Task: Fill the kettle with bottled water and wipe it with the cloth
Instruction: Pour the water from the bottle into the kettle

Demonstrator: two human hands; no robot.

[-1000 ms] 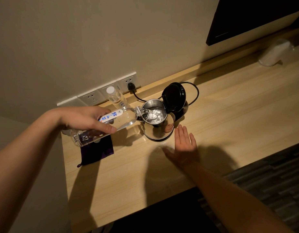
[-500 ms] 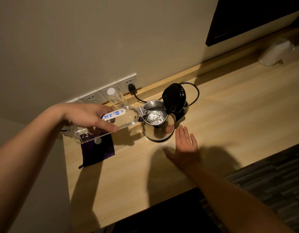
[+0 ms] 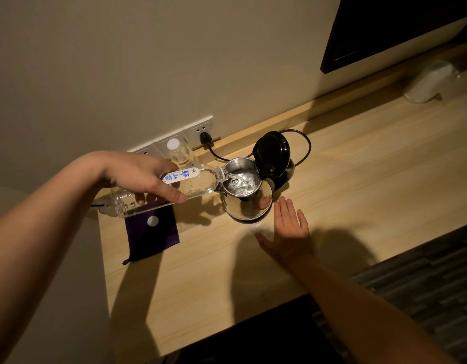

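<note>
bottle (image 3: pixel 190 183) tipped further, left hand (image 3: pixel 145 177) pouring

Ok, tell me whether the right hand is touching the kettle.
Apart. The head view shows the right hand flat on the counter, with a strip of bare wood between its fingertips and the kettle.

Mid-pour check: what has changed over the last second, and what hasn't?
Little: the left hand keeps the bottle tipped, neck at the kettle rim, water still running in. The right hand stays flat on the counter beside the kettle; lid open, purple cloth untouched.
</note>
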